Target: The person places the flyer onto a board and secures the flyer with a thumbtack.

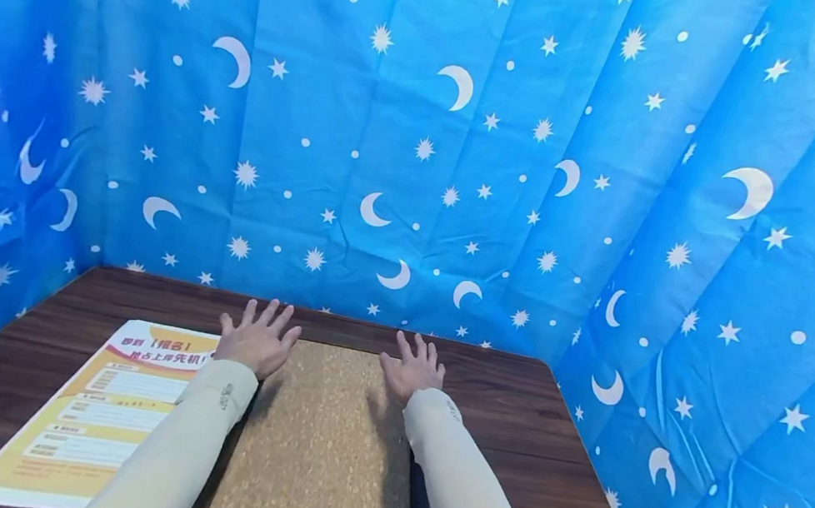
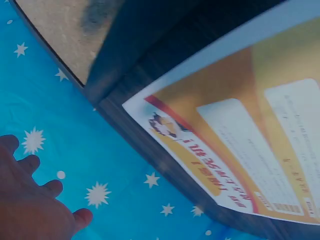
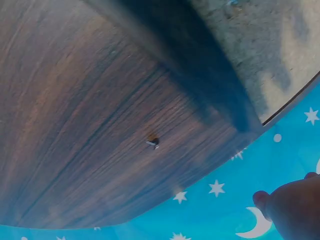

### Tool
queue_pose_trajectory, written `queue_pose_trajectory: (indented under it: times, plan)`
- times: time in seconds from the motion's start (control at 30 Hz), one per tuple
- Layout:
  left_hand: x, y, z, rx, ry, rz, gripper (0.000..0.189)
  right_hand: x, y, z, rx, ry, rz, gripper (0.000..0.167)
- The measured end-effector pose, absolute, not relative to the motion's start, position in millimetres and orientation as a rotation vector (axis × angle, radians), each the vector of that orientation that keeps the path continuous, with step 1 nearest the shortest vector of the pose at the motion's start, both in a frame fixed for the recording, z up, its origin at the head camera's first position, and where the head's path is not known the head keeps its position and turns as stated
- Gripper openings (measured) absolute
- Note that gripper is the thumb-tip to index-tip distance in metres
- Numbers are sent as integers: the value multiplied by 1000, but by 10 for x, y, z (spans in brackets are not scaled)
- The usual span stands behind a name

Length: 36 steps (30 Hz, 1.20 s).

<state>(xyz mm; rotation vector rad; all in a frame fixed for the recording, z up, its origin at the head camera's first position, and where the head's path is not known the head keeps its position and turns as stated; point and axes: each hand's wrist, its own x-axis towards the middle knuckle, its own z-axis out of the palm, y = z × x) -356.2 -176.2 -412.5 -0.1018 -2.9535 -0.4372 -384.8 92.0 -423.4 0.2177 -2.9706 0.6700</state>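
A person holds both arms out over a brown table (image 1: 529, 444). A cork board (image 1: 325, 446) lies flat on it, between the two pale sleeves (image 1: 465, 478), with its far end near the back of the table. The left hand (image 1: 258, 344) is by the board's far left corner, and its grip is spread, with the fingers straight and apart. The right hand (image 1: 415, 370) is by the far right corner, and its grip is spread too. Both hands make soft shadows on the board. A yellow and white paper (image 1: 94, 419) with red words lies left of the board, and the left sleeve hides some of it. Blue cloth (image 1: 361, 131) with white moons and stars hangs behind.
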Motion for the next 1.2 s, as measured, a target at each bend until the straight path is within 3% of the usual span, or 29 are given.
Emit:
queue_pose_trajectory:
  times: [0.53, 1.2]
  plan:
    - [-3481, -2012, -4214, -26, -2960, -423, 65, -3799, 1363, -4372, 162, -2983, 524, 58]
    - [-3361, -2635, -4422, 111, -2982, -478, 82, -3800, 1872, -4513, 224, -2989, 528, 57]
